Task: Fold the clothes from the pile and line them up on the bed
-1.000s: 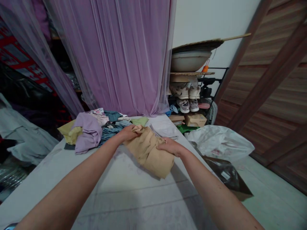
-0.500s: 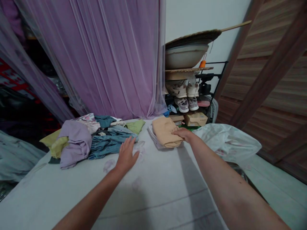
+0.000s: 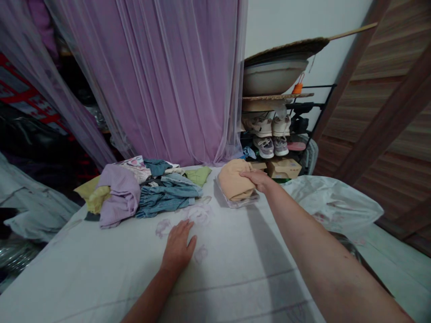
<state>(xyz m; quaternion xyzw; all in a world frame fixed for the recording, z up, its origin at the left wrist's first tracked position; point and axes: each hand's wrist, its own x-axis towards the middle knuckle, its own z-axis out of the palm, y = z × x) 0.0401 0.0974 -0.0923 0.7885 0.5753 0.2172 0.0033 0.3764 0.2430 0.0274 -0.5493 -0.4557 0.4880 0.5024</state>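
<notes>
A folded peach-coloured garment (image 3: 234,179) lies on a thinner, pale folded cloth (image 3: 237,203) at the far right of the bed. My right hand (image 3: 259,178) grips its right side, fingers over the top; the underside of the hand is hidden. My left hand (image 3: 178,246) rests palm down on the bed sheet (image 3: 215,273), fingers a little spread, holding nothing. Beyond it lies a loose heap of clothes: a lilac garment (image 3: 119,195), a blue denim piece (image 3: 168,197), a yellow-green cloth (image 3: 96,195) and a green one (image 3: 198,175).
Purple curtains (image 3: 175,89) hang behind the bed. To the right, a rack holds shoes (image 3: 272,134) and a large basin (image 3: 274,78), with a cardboard box (image 3: 284,168) low down. A white plastic bag (image 3: 332,202) sits beside the bed near a wooden door (image 3: 377,116).
My left hand has drawn back toward me, away from the denim. My right hand stays at the peach garment, whose top now looks rounder and bunched. The view has shifted slightly left.
</notes>
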